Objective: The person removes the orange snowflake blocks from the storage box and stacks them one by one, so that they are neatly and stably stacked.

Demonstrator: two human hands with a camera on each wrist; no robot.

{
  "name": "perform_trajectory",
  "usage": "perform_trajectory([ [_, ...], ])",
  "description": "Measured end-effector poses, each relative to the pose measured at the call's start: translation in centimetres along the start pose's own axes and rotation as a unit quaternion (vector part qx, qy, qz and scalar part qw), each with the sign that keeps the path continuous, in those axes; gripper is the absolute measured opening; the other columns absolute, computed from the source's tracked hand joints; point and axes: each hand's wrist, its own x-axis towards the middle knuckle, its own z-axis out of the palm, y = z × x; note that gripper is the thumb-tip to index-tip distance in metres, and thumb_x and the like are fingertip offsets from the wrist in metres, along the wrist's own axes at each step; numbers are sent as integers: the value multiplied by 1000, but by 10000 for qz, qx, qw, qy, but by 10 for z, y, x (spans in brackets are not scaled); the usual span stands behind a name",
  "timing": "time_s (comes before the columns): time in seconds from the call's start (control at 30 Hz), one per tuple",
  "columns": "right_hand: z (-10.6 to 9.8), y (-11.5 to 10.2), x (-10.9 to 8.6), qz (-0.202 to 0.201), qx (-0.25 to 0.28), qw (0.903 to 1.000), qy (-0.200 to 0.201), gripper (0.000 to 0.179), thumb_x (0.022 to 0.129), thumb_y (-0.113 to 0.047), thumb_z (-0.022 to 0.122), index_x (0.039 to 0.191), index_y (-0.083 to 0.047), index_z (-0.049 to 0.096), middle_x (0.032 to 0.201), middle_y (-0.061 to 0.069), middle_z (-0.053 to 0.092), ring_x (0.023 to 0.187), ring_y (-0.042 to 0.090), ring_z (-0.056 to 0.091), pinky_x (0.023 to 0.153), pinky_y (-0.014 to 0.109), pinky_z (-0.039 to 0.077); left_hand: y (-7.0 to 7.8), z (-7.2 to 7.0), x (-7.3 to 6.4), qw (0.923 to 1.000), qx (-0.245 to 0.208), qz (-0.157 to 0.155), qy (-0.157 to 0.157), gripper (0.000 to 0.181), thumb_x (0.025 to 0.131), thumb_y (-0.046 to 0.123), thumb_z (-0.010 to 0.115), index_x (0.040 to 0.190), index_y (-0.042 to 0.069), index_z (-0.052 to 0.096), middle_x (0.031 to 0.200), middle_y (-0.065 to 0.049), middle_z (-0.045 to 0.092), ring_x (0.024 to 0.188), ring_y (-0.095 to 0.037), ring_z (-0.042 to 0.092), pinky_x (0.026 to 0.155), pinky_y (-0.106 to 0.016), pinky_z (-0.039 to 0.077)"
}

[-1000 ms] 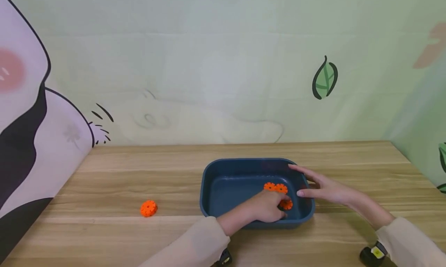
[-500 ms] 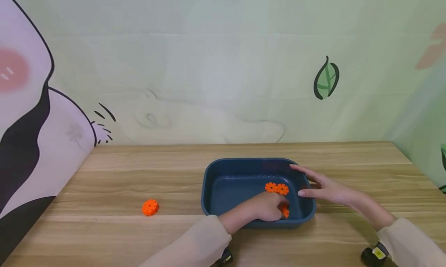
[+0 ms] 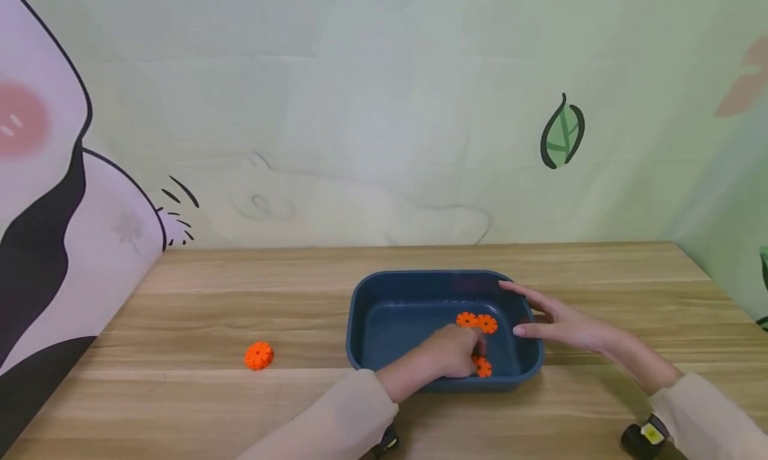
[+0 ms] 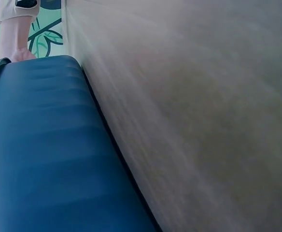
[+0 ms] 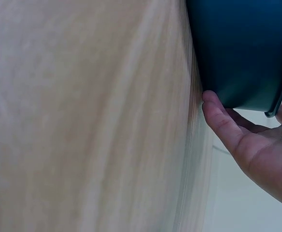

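Note:
A dark blue rectangular basin (image 3: 393, 327) holds several orange notched plastic discs (image 3: 467, 320) near its right end. My left hand (image 3: 450, 353) reaches over the basin's front rim, its fingers bent down inside. Between its thumb and fingers it pinches an orange notched disc (image 3: 482, 367), partly covered by the hand; the thumb tip is hidden. My right hand (image 3: 561, 323) holds the basin's right end, with thumb and index finger over the rim. In the right wrist view, other fingers of the right hand (image 5: 257, 140) press against the outer wall low near the table.
A small stack of orange notched discs (image 3: 259, 356) lies on the wooden table (image 3: 198, 300), left of the basin. Behind the table hangs a pale green printed backdrop (image 3: 360, 147). The left wrist view shows mostly the basin's outer wall (image 4: 44, 145) close up.
My left hand has drawn slightly back to the left, and the orange disc at its fingers has shifted left and toward the front wall. The right hand stays at the basin's end.

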Motion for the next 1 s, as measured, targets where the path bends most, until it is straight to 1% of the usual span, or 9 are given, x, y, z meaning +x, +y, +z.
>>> perform_trajectory([
  [0.13, -1, 0, 1, -18, -12, 10000, 8, 69, 91, -17, 55, 146, -9, 13, 147, 28, 0, 125, 57, 17, 93, 57, 36, 0, -1, -1, 10000, 15, 23, 68, 14, 77, 10, 70, 83, 15, 58, 73, 5, 54, 67, -12, 48, 61, -20, 40],
  [0.23, 0, 1, 1, -7, -83, 10000, 38, 68, 91, -18, 55, 146, -10, 14, 148, 27, 2, 127, 56, 14, 94, 59, 33, -2, -2, -3, 9995, -94, 181, 228, 16, 76, 11, 70, 81, 15, 55, 67, 5, 50, 62, -12, 45, 55, -20, 36],
  [0.33, 2, 1, 1, 50, -97, 9999, 30, 68, 91, -20, 55, 146, -11, 15, 148, 26, 3, 127, 55, 14, 95, 59, 32, -8, -5, -9, 9973, -392, 455, 419, 17, 76, 11, 70, 82, 15, 54, 61, 4, 46, 56, -11, 43, 50, -19, 32],
  [0.4, 2, 1, 1, 92, -82, 9999, 20, 68, 91, -20, 56, 146, -11, 15, 148, 26, 4, 127, 55, 14, 95, 58, 33, -12, -9, -14, 9939, -722, 642, 523, 17, 76, 11, 70, 84, 15, 56, 58, 4, 45, 51, -11, 43, 47, -19, 32],
  [0.53, 3, 1, -1, 99, -91, 9999, 65, 69, 91, -19, 56, 146, -11, 16, 148, 26, 4, 128, 54, 14, 95, 59, 32, -22, -17, -24, 9822, -1559, 835, 626, 16, 76, 9, 71, 87, 14, 60, 64, 5, 53, 57, -8, 48, 51, -18, 38],
  [0.67, 2, 2, -2, 53, -191, 9997, 112, 68, 91, -20, 56, 146, -13, 16, 148, 26, 5, 128, 54, 12, 96, 60, 30, -32, -23, -34, 9625, -2545, 756, 553, 17, 77, 6, 71, 93, 7, 64, 73, 3, 62, 62, -7, 57, 58, -20, 46],
  [0.8, 2, 1, -2, 85, -210, 9997, 116, 68, 91, -21, 56, 146, -14, 16, 148, 26, 5, 129, 53, 12, 96, 59, 30, -44, -28, -45, 9459, -3141, 628, 509, 24, 78, 5, 70, 101, 4, 66, 80, 0, 65, 63, -13, 63, 60, -23, 50],
  [0.83, 2, 2, -2, 98, -200, 9997, 111, 69, 91, -21, 56, 146, -14, 16, 148, 25, 5, 129, 53, 12, 96, 59, 30, -47, -29, -48, 9445, -3185, 597, 535, 26, 77, 5, 71, 103, 5, 66, 84, -1, 65, 64, -13, 63, 61, -23, 51],
  [1.0, 2, 3, -2, 109, -128, 9998, 86, 69, 91, -21, 56, 146, -15, 16, 149, 25, 4, 129, 53, 10, 97, 59, 30, -65, -38, -60, 9467, -3089, 368, 839, 35, 71, 8, 77, 105, 10, 67, 103, -4, 63, 70, -16, 59, 63, -26, 50],
])
